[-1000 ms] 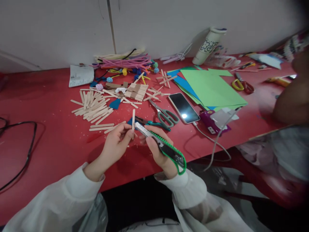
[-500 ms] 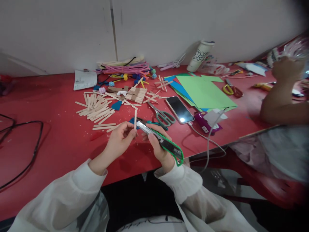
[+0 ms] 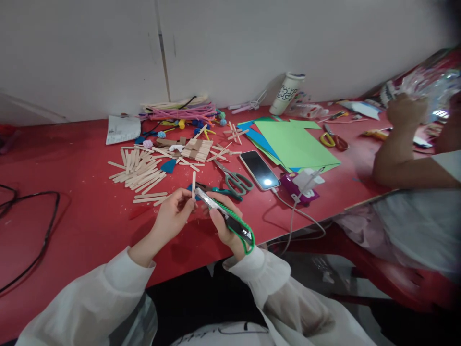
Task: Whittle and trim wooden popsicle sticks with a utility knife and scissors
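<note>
My left hand (image 3: 172, 217) pinches a wooden craft stick (image 3: 193, 183) and holds it upright above the red table (image 3: 82, 211). My right hand (image 3: 224, 222) grips a green utility knife (image 3: 230, 220), its blade end touching the stick near my left fingertips. A pile of loose craft sticks (image 3: 139, 168) lies just beyond my left hand, and a glued panel of sticks (image 3: 196, 149) sits farther back.
Grey scissors (image 3: 232, 179), a phone (image 3: 260, 169) on a cable, a purple charger (image 3: 299, 188), green and blue paper sheets (image 3: 293, 143), pipe cleaners (image 3: 182, 111) and a cup (image 3: 286, 93) lie on the table. Another person's arm (image 3: 399, 158) rests at the right. Black cable (image 3: 32, 230) loops at left.
The view has shifted, so everything sits a little lower and to the left. My hands keep the same hold on stick and knife. The other person's hand has risen at the right.
</note>
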Demonstrator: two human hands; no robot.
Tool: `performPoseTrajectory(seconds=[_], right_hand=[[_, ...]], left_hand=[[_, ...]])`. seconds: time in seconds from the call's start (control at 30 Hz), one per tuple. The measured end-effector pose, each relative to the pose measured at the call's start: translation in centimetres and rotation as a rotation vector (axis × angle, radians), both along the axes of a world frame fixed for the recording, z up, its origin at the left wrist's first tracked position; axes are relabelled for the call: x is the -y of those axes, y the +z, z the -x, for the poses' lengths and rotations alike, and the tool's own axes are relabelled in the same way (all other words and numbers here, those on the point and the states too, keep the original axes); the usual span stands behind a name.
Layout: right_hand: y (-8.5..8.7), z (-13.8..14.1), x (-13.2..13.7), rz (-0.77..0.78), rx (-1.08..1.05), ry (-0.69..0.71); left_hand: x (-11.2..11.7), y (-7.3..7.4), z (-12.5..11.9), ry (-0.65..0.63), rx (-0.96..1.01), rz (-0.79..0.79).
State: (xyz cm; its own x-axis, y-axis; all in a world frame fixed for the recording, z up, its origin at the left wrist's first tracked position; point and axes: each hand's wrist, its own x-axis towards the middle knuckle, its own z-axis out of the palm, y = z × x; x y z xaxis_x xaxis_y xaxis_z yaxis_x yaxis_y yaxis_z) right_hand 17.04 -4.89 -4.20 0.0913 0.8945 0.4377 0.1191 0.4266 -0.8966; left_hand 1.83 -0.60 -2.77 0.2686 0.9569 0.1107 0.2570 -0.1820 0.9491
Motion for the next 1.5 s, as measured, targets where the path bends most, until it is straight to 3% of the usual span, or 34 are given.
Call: performPoseTrajectory(seconds=[0.83,1.27,1.5], right_hand=[[0.4,-0.4,0.1,-0.088,0.085,-0.045],[0.0,-0.1,0.6,0.020,-0.036,-0.064],[0.0,0.3,0.5,0.101,-0.108,-0.046]], left_hand=[[-0.3,0.5,-0.6,0.007,-0.012,0.015],[0.4,0.8,-0.2,-0.007,-0.026,-0.012],[0.4,0.8,-0.3,0.048,-0.016,0.001]])
